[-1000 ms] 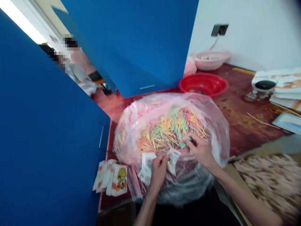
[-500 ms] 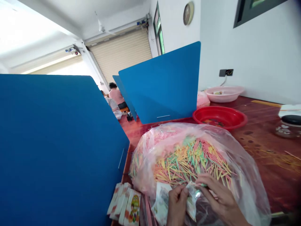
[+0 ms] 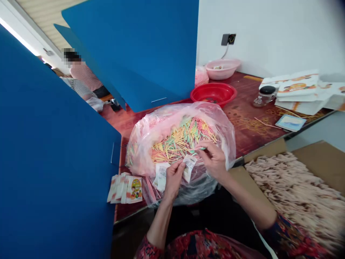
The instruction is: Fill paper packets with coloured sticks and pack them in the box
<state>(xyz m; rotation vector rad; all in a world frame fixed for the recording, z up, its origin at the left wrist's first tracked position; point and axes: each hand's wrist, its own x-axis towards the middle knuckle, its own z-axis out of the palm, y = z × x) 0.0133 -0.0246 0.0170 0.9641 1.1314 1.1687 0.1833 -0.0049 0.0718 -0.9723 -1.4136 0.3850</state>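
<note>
A blue partition (image 3: 54, 144) stands well left of both hands, with a seated person (image 3: 84, 77) beyond it; just left of the left hand (image 3: 174, 181) lie printed paper sachets (image 3: 125, 189), and a loose sachet (image 3: 161, 177) sits just under that hand; the left hand is closed in a pinch on a small printed packet (image 3: 189, 166), which looks light and soft, so its edge seems the place to hold; the right hand (image 3: 212, 160) is curled, fingertips pinched on what seems a thin green stick (image 3: 201, 148), too small to tell exactly; just beyond both hands, a heap of coloured sticks (image 3: 183, 142) fills a clear plastic bag (image 3: 141, 151); they look light, stiff and slippery, best taken by their middles, a few at a time; beyond the right hand sit a red basin (image 3: 213, 94) and a glass jar (image 3: 265, 95); right of it, a cardboard box (image 3: 265, 147) holds pale sticks (image 3: 293, 187).
</note>
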